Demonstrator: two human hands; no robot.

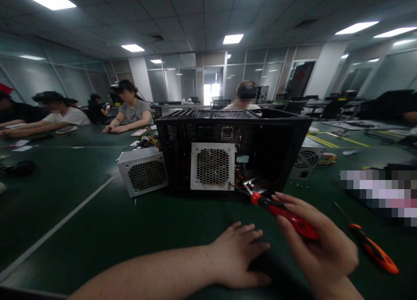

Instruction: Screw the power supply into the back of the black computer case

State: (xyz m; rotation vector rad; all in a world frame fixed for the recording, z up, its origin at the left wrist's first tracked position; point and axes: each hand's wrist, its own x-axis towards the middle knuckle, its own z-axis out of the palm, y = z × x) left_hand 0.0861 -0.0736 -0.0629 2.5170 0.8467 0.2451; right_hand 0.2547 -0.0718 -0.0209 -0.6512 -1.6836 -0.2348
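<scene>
Two hands: both are the camera wearer's, on the near side of a black computer case.
Right hand: in front of the case's right half, fingers clamped around a red-handled screwdriver.
Red-handled screwdriver: slants up and left from the hand. Its metal shaft reaches the case's lower right opening, and the tip is lost among metal parts there.
Left hand: palm down on the green table in front of the case's middle, fingers spread and holding nothing.
Orange-handled screwdriver: lies flat on the table, right of the case and nearer the camera, apart from the right hand.
Loose power supply: a grey box just beside the case's left side.
Second power supply: at the case's right side, partly behind it.
Seated people: beyond the case, at the table's far side.
</scene>
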